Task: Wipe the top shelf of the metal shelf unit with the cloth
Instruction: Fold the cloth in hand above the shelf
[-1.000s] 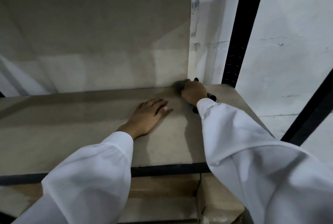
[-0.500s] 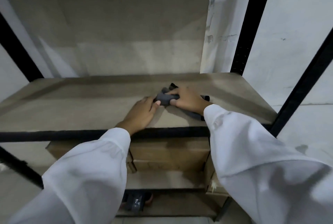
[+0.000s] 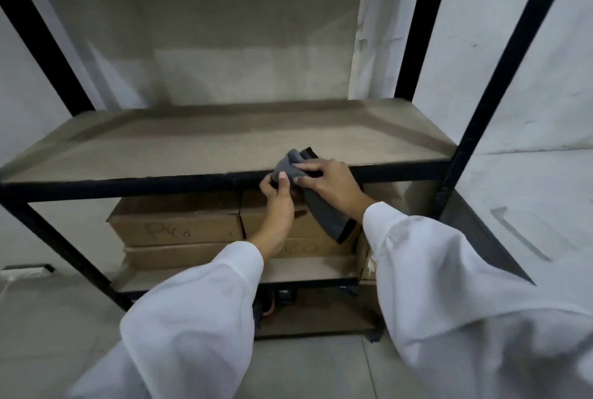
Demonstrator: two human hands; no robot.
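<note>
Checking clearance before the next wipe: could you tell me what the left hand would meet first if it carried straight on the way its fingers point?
Probably the cloth the left hand already pinches, then the shelf's black front rail; depth is unclear.

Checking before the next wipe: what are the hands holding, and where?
Both hold the gray cloth at its bunched upper end: left hand and right hand pinch it at the shelf's front edge; its tail hangs free.

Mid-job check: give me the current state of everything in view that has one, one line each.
cloth: bunched, gripped by both hands, tail hanging below the front rail
left hand: pinching the cloth
right hand: gripping the cloth
top shelf: bare
cardboard boxes: closed, stacked on the lower shelf
</note>
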